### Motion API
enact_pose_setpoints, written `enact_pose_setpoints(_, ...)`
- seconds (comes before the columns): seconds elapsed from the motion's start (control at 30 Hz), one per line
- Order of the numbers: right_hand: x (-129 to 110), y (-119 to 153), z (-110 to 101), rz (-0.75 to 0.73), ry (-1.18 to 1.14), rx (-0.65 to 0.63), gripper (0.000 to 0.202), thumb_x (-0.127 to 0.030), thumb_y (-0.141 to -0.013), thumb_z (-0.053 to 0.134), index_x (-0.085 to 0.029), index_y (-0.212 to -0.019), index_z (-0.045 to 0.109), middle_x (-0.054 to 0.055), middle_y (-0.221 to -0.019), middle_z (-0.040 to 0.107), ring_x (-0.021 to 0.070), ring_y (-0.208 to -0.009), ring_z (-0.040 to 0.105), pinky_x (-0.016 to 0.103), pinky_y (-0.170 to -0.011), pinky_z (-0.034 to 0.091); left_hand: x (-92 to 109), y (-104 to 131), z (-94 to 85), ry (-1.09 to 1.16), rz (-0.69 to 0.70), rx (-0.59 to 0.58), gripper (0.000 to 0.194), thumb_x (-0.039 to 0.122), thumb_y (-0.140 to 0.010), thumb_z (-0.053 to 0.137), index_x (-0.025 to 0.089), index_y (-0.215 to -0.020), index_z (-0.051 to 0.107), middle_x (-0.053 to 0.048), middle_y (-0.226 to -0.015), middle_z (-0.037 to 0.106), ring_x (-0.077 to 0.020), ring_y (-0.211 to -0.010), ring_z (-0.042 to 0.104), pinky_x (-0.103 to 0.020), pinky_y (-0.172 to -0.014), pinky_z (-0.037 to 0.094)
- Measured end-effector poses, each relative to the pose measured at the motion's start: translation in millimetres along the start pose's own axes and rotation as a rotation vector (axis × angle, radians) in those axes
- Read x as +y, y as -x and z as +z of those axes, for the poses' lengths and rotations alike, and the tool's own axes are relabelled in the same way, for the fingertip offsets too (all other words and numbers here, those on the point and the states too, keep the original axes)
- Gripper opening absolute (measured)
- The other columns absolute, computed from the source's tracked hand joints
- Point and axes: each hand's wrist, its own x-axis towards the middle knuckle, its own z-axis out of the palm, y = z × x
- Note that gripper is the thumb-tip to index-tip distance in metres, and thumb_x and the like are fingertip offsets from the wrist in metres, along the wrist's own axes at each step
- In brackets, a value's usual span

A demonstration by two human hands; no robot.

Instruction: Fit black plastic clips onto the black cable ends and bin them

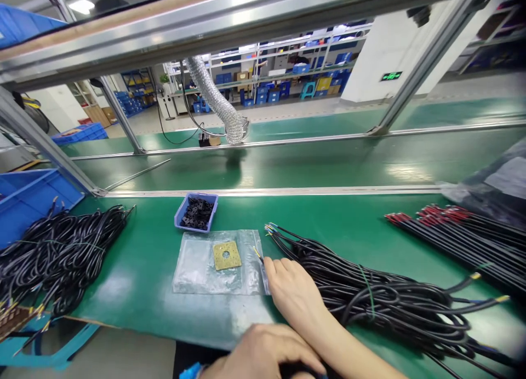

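My right hand is closed on a black cable, whose stripped end with a thin yellow wire points up and left past the fingers. Below it, at the lower edge of the view, my left hand has its fingers curled, with something dark by them that I cannot make out. A clear plastic bag lies flat to the left of my right hand. On the bag rests a yellowish square plate with a round hole. Right beside my right hand lies a tied bundle of black cables with bared coloured ends.
A blue bin of small black parts stands behind the bag. More black cables lie at left near a large blue crate. Red-tipped black cables lie at right. A silver duct hangs beyond the metal frame.
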Motion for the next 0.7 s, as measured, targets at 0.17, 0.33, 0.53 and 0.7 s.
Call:
enact_pose_setpoints(0.17, 2.7, 18.0, -17.4, -0.053, -0.021, 0.084, 0.034, 0.001, -0.077, 0.041, -0.009, -0.107, 0.056, 0.004, -0.065, 0.058, 0.0191, -0.055, 0.056, 0.03, -0.052, 0.041, 16.0, -18.6, -119.1, -0.503, -0.133, 0.389, 0.019, 0.02, -0.088, 0.055, 0.022, -0.091, 0.074, -0.006, -0.094, 0.075, -0.0209, -0.09, 0.068, -0.032, -0.085, 0.052)
enact_pose_setpoints(0.33, 1.6, 29.1, -31.6, -0.048, -0.127, 0.111, 0.033, -0.002, -0.078, 0.037, -0.006, -0.106, 0.055, 0.003, -0.062, 0.058, 0.0159, -0.05, 0.059, 0.027, -0.044, 0.041, -20.6, -53.3, -217.8, -0.985, -0.32, 0.474, 0.023, 0.015, -0.082, 0.055, 0.017, -0.092, 0.076, -0.013, -0.093, 0.071, -0.0302, -0.095, 0.06, -0.044, -0.09, 0.045)
enact_pose_setpoints(0.53, 4.8, 34.1, -32.8, -0.092, -0.369, 0.096, 0.029, -0.009, -0.089, 0.034, -0.009, -0.11, 0.055, 0.002, -0.066, 0.062, 0.0138, -0.055, 0.062, 0.025, -0.048, 0.045, -37.2, -72.7, -242.3, -0.94, -0.315, 0.344, 0.017, 0.006, -0.064, 0.062, 0.021, -0.063, 0.069, -0.007, -0.074, 0.065, -0.0271, -0.084, 0.058, -0.038, -0.083, 0.045)
enact_pose_setpoints(0.7, 3.6, 31.3, -21.6, -0.059, -0.418, 0.233, 0.027, -0.014, -0.094, 0.039, -0.007, -0.113, 0.057, 0.003, -0.066, 0.062, 0.0149, -0.056, 0.058, 0.028, -0.052, 0.047, -33.1, -64.3, -245.1, -0.794, -0.294, 0.45, 0.012, 0.016, -0.075, 0.057, 0.019, -0.084, 0.066, -0.004, -0.079, 0.064, -0.0213, -0.076, 0.061, -0.036, -0.078, 0.049)
